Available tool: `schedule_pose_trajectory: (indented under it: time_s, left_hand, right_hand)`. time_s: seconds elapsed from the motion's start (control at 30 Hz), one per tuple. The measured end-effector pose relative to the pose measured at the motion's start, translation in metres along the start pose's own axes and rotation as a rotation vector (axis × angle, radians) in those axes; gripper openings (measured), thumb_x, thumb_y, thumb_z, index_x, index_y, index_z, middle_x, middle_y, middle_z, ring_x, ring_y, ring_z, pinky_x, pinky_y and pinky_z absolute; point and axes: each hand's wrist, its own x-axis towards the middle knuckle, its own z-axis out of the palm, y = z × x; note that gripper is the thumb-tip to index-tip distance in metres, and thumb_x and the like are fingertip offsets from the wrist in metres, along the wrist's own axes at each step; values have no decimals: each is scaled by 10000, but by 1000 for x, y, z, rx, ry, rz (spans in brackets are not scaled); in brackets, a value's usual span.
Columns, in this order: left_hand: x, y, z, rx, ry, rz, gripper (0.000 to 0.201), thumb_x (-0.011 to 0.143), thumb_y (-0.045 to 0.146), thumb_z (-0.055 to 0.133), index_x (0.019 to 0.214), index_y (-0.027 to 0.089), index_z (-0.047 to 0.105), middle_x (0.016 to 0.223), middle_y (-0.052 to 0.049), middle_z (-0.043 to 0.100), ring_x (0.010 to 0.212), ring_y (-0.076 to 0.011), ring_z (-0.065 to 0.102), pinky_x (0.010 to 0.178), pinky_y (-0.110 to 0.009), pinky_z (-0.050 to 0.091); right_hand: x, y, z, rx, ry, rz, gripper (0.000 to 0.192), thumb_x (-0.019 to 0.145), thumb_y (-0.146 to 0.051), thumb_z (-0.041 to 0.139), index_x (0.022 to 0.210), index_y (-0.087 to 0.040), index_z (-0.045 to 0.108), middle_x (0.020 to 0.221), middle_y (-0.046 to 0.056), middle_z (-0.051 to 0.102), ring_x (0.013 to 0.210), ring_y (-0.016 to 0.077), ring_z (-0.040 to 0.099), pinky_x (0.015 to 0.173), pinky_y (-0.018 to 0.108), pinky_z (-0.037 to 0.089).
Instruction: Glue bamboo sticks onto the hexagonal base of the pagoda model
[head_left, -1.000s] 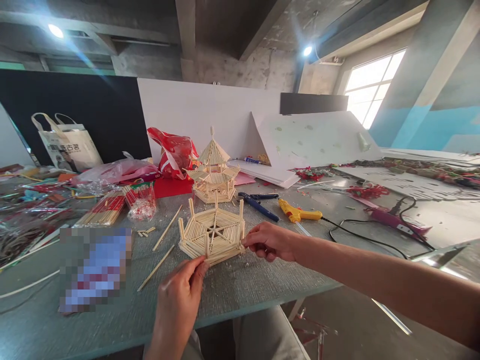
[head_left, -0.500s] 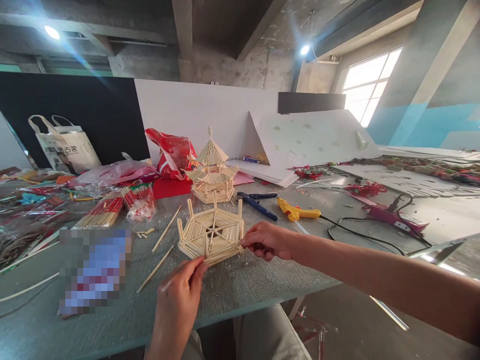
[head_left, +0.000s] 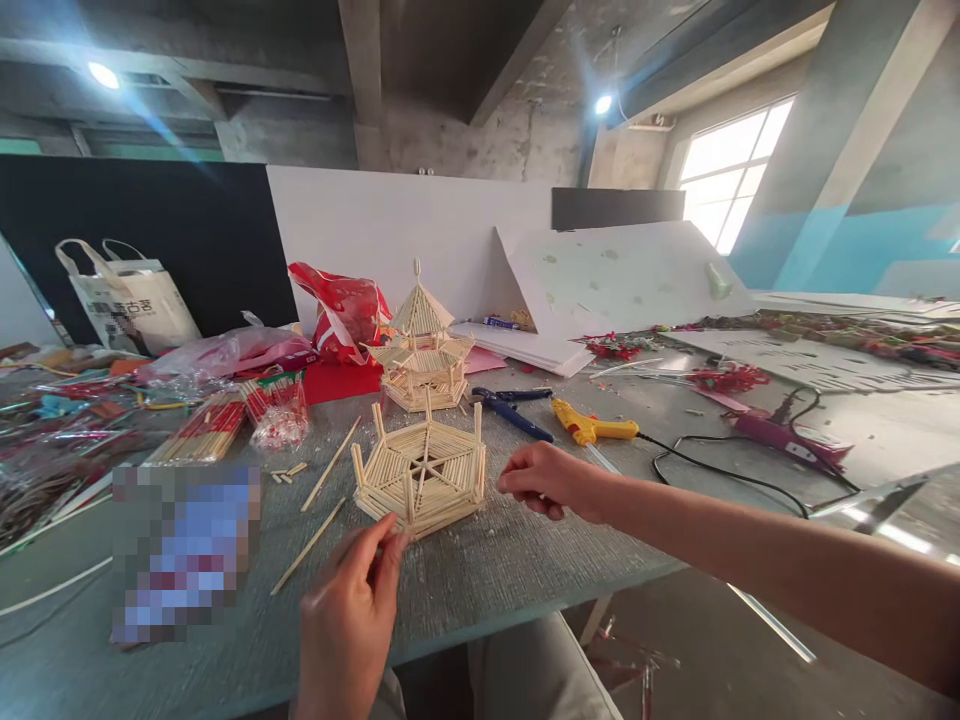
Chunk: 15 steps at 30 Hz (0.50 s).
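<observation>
My left hand (head_left: 349,620) and right hand (head_left: 544,480), loosely curled and holding nothing, flank the stick frame (head_left: 420,478) near the tabletop's front edge; finished pagoda (head_left: 423,340), pliers (head_left: 512,405) and glue gun (head_left: 592,426) behind.

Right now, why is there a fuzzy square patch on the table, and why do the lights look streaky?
Head view: the fuzzy patch is a pixelated block laid over the picture, hiding whatever lies there; the ceiling lamps flare into blue-white streaks; the window is washed out white; straight beams bend near the edges, a wide-lens effect; the stick hexagon stays sharp.
</observation>
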Motion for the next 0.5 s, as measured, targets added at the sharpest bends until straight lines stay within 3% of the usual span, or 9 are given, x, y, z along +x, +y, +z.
schedule_pose_trajectory:
  time_s: [0.07, 0.13, 0.3, 0.4, 0.5]
  left_hand:
    - [-3, 8, 1, 14, 97, 63, 233, 847, 319, 464, 936, 180, 628, 793, -21, 696, 668, -117, 650, 624, -181, 485]
    - [-3, 19, 5, -2, 107, 144, 222, 854, 297, 456, 954, 182, 617, 824, -24, 689, 691, -112, 647, 632, -180, 483]
    - [13, 49, 25, -12, -72, 193, 183, 855, 250, 441, 880, 198, 615, 815, -8, 670, 690, -110, 638, 592, -188, 489]
    - [21, 58, 34, 19, -171, 161, 155, 841, 221, 458, 863, 209, 610, 823, -1, 662, 699, -117, 635, 594, -199, 496]
    - [22, 61, 36, 46, -201, 151, 162, 837, 213, 456, 894, 221, 607, 860, 1, 656, 710, -117, 635, 599, -205, 501]
  right_hand:
    - [-7, 5, -3, -146, 60, -45, 108, 672, -262, 540, 638, -161, 521, 399, -72, 394, 336, 48, 327, 315, 169, 244]
    - [-14, 10, -4, -295, 103, -100, 105, 682, -253, 518, 654, -159, 556, 384, -67, 400, 344, 59, 349, 343, 177, 267]
    - [-22, 25, -14, -611, 237, -392, 129, 704, -202, 495, 668, -163, 612, 593, -9, 575, 526, 90, 486, 499, 203, 336]
    - [-21, 31, -37, -814, 410, -572, 136, 741, -184, 474, 736, -169, 609, 709, 16, 599, 615, 113, 509, 573, 223, 352]
    - [-19, 37, -75, -1012, 564, -612, 187, 797, -187, 416, 826, -165, 599, 807, 51, 588, 702, 144, 529, 621, 244, 375]
